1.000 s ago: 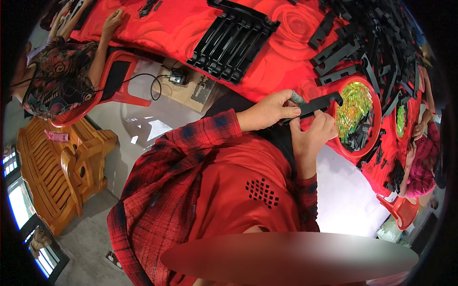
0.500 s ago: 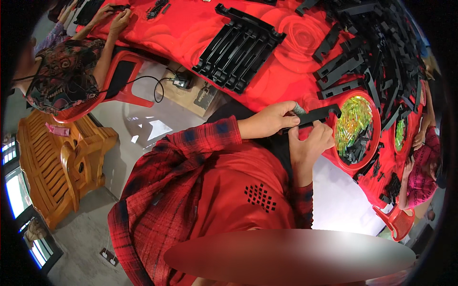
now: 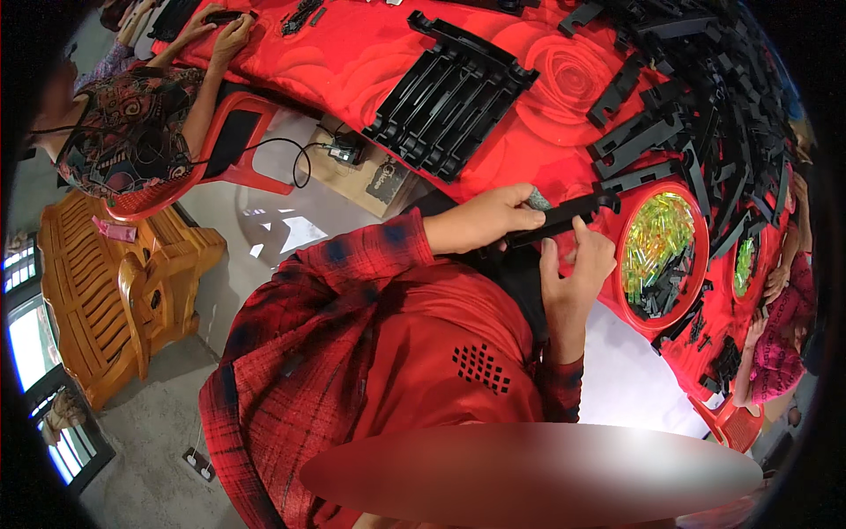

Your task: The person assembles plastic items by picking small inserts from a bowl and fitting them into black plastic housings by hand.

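We see our left hand (image 3: 485, 218) grasping the left end of a long black strip (image 3: 564, 218), thumb laid along it. Our right hand (image 3: 577, 273) is at the strip's near side, forefinger tip touching its edge and thumb spread below; we cannot tell whether that grip pinches anything. The strip is held at a slant between our hands, its right end far and just beside a red bowl (image 3: 702, 256). In the bowl, we see clear yellow-green pieces (image 3: 656, 238) at the far side and small black pieces (image 3: 663, 295) at the near side. A red rose-patterned cloth covers the tabletop (image 3: 335, 66). Far from our hands, a black ribbed frame (image 3: 451, 97) rests on it; a jumbled pile of black parts (image 3: 714, 115) spreads at the far right. Farther right we see a smaller bowl of green pieces (image 3: 745, 266). To our far left, a seated person (image 3: 132, 132) holds a dark piece (image 3: 231, 16) in both hands. A wooden seat (image 3: 97, 309) stands at the left.
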A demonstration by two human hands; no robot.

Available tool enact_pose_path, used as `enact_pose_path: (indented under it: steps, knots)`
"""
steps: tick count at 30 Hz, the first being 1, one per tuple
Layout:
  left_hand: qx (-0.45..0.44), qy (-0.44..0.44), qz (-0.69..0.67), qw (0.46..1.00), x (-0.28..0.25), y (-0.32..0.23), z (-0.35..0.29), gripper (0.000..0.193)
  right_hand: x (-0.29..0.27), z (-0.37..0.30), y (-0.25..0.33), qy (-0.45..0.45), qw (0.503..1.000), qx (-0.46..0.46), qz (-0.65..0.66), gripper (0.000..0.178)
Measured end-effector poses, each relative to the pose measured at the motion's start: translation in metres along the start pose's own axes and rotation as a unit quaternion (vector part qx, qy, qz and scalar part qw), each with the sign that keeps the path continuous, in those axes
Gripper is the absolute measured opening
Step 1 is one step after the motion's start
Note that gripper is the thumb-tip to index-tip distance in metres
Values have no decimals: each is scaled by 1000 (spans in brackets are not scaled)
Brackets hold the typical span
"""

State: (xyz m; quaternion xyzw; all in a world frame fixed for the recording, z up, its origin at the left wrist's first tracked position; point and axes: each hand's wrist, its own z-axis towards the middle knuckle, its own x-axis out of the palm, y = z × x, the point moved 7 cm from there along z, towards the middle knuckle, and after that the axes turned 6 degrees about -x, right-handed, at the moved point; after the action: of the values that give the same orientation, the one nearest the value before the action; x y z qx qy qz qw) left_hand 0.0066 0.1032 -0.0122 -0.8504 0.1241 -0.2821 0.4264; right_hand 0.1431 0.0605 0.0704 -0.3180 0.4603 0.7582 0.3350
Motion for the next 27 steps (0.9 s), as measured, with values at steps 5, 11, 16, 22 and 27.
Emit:
enact_pose_path:
  steps: [5, 11, 16, 22, 27]
  knots:
    - [-68, 38, 30, 996, -13, -16, -23, 25, -20, 15, 13, -28, 999, -22, 15, 74]
    - [-116, 111, 114, 980, -17, -18, -39, 27, -6, 19, 19, 121, 986, -116, -18, 78]
    - [-139, 132, 84, 978, -29, -34, -54, 31, 1, 24, 24, 127, 981, -141, 36, 60]
    - [122, 8, 377, 918, -69, -98, -84, 49, 16, 45, 25, 78, 986, -135, 52, 50]
    - [105, -103, 173, 974, -131, -103, -78, 22, 38, 75, 29, 62, 984, -112, 127, 45]
